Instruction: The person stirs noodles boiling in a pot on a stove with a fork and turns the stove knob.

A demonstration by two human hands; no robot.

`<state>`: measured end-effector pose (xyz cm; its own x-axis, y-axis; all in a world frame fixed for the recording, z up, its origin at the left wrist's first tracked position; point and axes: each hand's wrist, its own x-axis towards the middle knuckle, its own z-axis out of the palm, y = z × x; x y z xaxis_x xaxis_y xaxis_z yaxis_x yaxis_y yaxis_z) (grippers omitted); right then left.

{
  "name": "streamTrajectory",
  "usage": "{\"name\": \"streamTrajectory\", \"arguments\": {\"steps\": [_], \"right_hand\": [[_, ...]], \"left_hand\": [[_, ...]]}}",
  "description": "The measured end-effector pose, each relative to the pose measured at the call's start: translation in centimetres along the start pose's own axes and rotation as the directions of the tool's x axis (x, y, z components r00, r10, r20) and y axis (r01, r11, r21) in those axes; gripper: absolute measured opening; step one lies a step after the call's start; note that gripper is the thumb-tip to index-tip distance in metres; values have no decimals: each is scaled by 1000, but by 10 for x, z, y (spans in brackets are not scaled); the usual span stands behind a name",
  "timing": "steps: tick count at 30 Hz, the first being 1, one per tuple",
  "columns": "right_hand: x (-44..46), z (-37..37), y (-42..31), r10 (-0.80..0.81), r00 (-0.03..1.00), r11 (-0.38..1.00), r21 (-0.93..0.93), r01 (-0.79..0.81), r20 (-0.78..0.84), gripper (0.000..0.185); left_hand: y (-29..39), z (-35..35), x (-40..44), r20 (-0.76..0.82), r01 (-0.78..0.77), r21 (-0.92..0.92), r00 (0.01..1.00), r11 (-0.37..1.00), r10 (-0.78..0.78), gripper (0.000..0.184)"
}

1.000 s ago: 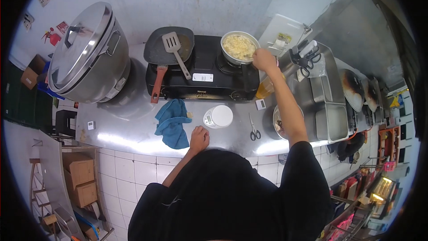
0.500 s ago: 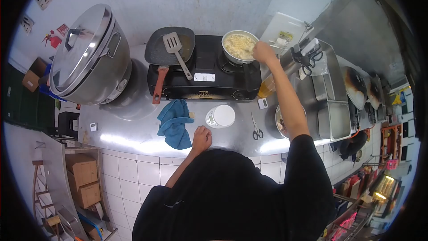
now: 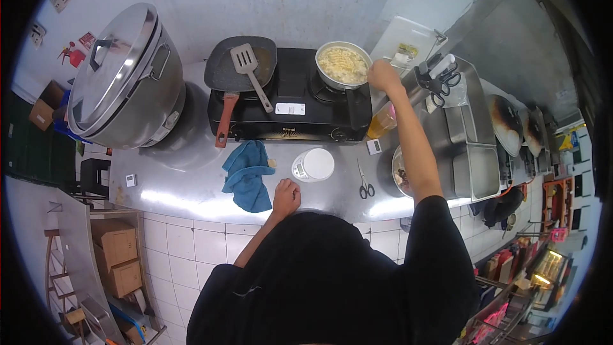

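Right hand (image 3: 385, 78) drawn outward a little, off the noodles to the pot's (image 3: 321, 74) right rim, by the stove's (image 3: 290, 134) right edge. Noodles (image 3: 343, 64) now bunched nearer the middle; forearm uncovers more of the amber bottle (image 3: 382, 122).

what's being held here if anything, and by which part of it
It cannot be told: the right hand is curled beside the pot, hiding anything in its grip. The left hand is loosely curled, with nothing visible in it.

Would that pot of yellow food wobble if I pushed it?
The pot may be tippy: its long handle sticks out where a bump could catch it. It's probably heavy, with food filling much of it. That food looks wet, so it might slosh.
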<state>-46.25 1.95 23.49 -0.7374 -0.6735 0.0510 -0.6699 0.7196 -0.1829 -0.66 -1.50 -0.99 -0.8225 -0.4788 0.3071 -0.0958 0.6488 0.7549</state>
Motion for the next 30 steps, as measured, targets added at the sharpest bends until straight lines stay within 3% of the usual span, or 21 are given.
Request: {"name": "streamTrajectory", "arguments": {"steps": [5, 7, 13, 18, 21, 23, 24, 26, 30], "right_hand": [[-17, -46, -26, 56, 998, 995, 82, -53, -34, 24], [-26, -54, -38, 46, 992, 994, 101, -34, -117, 21], [-11, 11, -10, -24, 998, 999, 41, 27, -63, 22], [-12, -15, -34, -20, 994, 1000, 7, 20, -104, 25], [-14, -27, -60, 13, 981, 995, 99, 6, -191, 27], [-6, -15, -62, -57, 975, 975, 198, 101, -216, 28], [3, 1, -54, -52, 975, 974, 202, 97, -215, 28], [24, 36, -38, -63, 998, 995, 75, 62, 10, 30], [20, 5, -57, -70, 998, 995, 71, 69, 2, 29]], "left_hand": [[-1, 2, -1, 20, 0, 8, 1000, 1000, 0, 6], [0, 1, -2, 26, 8, 0, 1000, 1000, -8, 5], [-2, 2, -4, 40, 18, 8, 999, 1000, -18, 5], [-1, 1, -3, 42, 23, -2, 999, 1000, -23, 5], [-2, 3, -1, 38, 10, 15, 999, 1000, -10, 5], [-1, 2, -1, 14, 2, 13, 1000, 1000, -3, 5], [0, 2, -2, 20, 2, 16, 1000, 1000, -2, 5], [1, 1, -1, 8, 10, -3, 1000, 1000, -10, 5], [-5, 1, 1, 29, 3, -6, 1000, 1000, -3, 6]]}}
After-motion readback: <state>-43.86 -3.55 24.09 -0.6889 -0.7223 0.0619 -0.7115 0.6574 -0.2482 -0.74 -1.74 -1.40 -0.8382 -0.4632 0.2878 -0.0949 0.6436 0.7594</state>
